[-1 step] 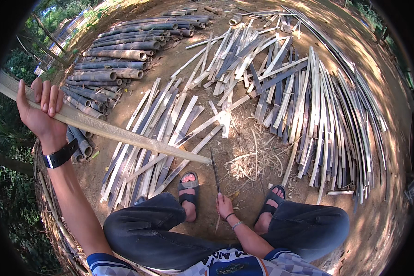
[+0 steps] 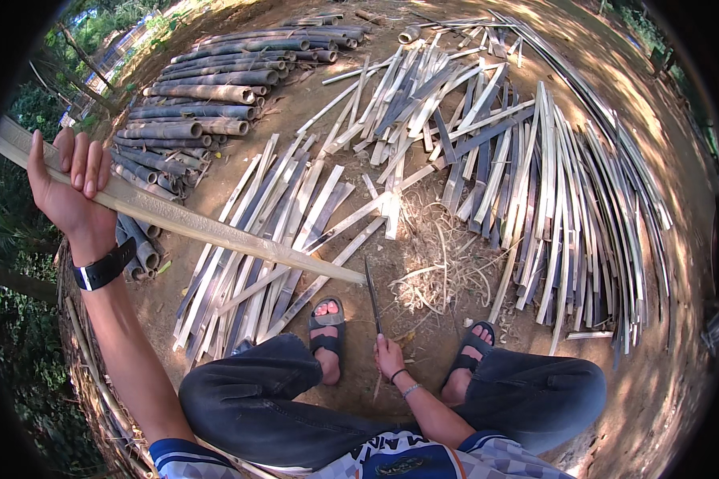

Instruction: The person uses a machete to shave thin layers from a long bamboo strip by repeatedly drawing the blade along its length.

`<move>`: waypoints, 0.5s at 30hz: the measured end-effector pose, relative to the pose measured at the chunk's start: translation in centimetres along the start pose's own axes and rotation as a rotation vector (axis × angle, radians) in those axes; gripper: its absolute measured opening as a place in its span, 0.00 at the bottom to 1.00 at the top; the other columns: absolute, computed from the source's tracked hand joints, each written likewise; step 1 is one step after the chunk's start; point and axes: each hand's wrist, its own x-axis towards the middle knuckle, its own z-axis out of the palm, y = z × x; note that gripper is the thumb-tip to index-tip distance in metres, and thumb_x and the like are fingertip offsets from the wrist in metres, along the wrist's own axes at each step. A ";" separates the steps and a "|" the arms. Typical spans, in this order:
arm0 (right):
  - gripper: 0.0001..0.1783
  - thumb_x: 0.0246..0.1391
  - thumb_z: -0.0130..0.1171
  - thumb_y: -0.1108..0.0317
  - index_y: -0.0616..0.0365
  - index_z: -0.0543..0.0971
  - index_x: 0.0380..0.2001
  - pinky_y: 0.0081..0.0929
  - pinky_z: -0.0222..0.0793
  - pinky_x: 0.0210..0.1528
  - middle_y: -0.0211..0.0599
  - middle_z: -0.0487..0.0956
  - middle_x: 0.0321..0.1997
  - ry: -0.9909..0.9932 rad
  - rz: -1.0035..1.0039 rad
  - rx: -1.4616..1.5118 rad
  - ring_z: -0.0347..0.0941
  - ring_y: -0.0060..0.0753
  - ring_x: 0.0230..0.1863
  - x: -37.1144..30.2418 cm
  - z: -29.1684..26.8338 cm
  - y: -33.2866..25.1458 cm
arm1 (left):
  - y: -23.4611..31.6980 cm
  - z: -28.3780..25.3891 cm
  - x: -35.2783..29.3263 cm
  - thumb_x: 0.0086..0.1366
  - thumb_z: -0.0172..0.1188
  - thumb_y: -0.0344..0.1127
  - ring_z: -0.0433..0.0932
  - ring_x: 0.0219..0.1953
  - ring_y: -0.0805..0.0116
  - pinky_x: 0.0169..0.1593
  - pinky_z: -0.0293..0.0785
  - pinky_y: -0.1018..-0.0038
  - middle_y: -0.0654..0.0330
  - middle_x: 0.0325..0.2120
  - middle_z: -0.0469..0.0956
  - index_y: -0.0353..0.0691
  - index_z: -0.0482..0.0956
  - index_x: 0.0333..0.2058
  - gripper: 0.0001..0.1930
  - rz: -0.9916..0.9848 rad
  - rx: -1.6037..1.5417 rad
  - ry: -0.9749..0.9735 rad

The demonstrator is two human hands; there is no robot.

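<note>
My left hand (image 2: 73,182) is raised at the far left, its fingers wrapped round a long pale bamboo strip (image 2: 216,231). The strip slants down to the right. Its lower end meets the upper part of a long, narrow dark knife blade (image 2: 373,299). Low in the middle, between my feet, my right hand (image 2: 389,357) is closed round the knife's handle, with the blade pointing away from me. Most of the handle is hidden by the fingers. Beneath the blade and strip lies bare brown soil.
Split bamboo strips (image 2: 248,263) lie left of centre, with larger heaps (image 2: 559,207) at the right and back. Uncut bamboo poles (image 2: 208,94) are stacked at the far left. Curly shavings (image 2: 443,271) cover the ground ahead of my sandalled feet (image 2: 325,339).
</note>
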 end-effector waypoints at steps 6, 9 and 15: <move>0.27 0.65 0.40 0.44 0.58 0.68 0.24 0.22 0.55 0.11 0.27 0.64 0.11 0.006 -0.100 -0.026 0.59 0.21 0.08 -0.5 0.3 -3.0 | -0.2 2.4 0.0 0.69 0.46 0.45 0.48 0.09 0.81 0.15 0.47 0.83 0.71 0.09 0.52 0.46 0.57 0.19 0.20 0.019 -0.014 -0.082; 0.28 0.65 0.39 0.44 0.59 0.68 0.25 0.21 0.56 0.12 0.27 0.64 0.11 0.018 -0.248 0.098 0.60 0.20 0.10 -1.9 0.3 -6.8 | -0.2 2.7 -0.3 0.69 0.47 0.44 0.49 0.09 0.81 0.15 0.48 0.83 0.71 0.09 0.51 0.46 0.57 0.19 0.20 0.010 -0.004 -0.111; 0.28 0.65 0.39 0.44 0.59 0.68 0.26 0.20 0.56 0.14 0.27 0.65 0.12 0.134 -0.379 -0.198 0.61 0.18 0.12 1.2 -0.5 1.7 | 0.1 3.4 0.1 0.69 0.46 0.43 0.48 0.09 0.81 0.15 0.48 0.84 0.71 0.10 0.51 0.46 0.57 0.18 0.20 -0.009 -0.006 -0.133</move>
